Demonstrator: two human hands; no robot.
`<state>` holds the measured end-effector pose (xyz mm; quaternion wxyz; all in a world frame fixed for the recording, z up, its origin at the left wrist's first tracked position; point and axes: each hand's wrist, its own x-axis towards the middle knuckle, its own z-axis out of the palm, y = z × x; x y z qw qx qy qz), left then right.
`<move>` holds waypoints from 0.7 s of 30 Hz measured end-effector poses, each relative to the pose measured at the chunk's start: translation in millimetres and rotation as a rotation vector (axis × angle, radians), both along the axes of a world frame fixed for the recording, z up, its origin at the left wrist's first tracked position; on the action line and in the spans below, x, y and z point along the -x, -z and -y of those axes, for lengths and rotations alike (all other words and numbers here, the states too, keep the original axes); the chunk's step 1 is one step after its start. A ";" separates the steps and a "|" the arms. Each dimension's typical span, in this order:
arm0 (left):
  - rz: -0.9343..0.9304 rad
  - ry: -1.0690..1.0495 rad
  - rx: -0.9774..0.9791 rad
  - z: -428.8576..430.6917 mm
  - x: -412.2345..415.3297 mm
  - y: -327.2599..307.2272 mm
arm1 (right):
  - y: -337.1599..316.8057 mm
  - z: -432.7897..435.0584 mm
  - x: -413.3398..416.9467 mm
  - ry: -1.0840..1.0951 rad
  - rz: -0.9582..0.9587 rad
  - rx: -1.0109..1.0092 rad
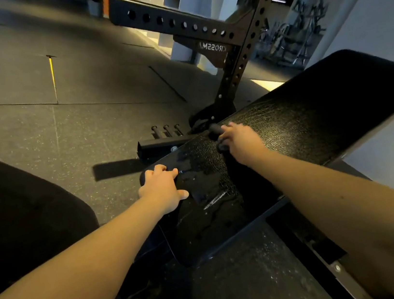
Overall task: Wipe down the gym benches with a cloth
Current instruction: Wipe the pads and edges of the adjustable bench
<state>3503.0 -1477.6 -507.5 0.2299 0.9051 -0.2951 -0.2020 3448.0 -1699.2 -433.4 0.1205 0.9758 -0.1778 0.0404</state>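
Both forearms are seen reaching forward from the lower edge. Beneath them a grey frame bar [240, 232] of the bench [278, 143] is noted, running across speckled rubber floor [75, 141].

Seat [207, 213]: black, textured, tilted, marked with wet streaks [213, 200] that catch the light.

Left hand [162, 188]: placed on the seat's left corner. The fingers are curled over the far edge and the thumb is spread out across the top, so the corner is gripped.

Right hand [239, 142]: laid where the seat meets the backrest [324, 106]. The fingers are closed round a dark cloth [214, 130], which is bunched under the hand and pressed against the pad. Dark folds are seen at the fingertips and below the palm. The cloth's edges cannot be told apart from the black pad.

The backrest is raised and slopes up to the right.

At the left, well apart from the bench, a second black pad [22, 212] is partly in view.

Just beyond the seat, three short pegs [166, 131] are seen standing on a low bar. Behind them a rack [242, 67] with rows of holes is noted, one beam crossing to the left, with mirrored lettering on a plate at the joint.

Farther off, at the upper right, blurred machines [295, 26] are made out between pale walls.
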 end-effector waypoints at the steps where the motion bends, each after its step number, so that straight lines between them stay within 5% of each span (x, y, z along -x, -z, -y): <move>1: 0.005 -0.002 -0.003 0.5 0.4 0.9 | -1.6 -2.3 2.7 0.054 0.039 0.024; 4: 0.017 -0.025 0.004 0.8 2.0 3.0 | 15.5 -39.7 5.6 0.074 0.147 0.034; 9: 0.013 -0.059 0.054 -1.4 5.6 4.4 | 40.1 -81.3 38.1 -0.183 -0.138 0.027; 13: -0.006 -0.068 0.101 -5.4 7.1 7.0 | 22.8 -36.9 60.8 -0.008 0.067 0.151; 16: 0.010 -0.098 0.122 -4.7 10.5 10.1 | 33.1 -51.5 68.8 0.151 0.252 0.054; 21: 0.084 -0.088 0.117 -8.7 21.8 8.5 | 81.0 -124.1 94.1 -0.069 0.107 -0.054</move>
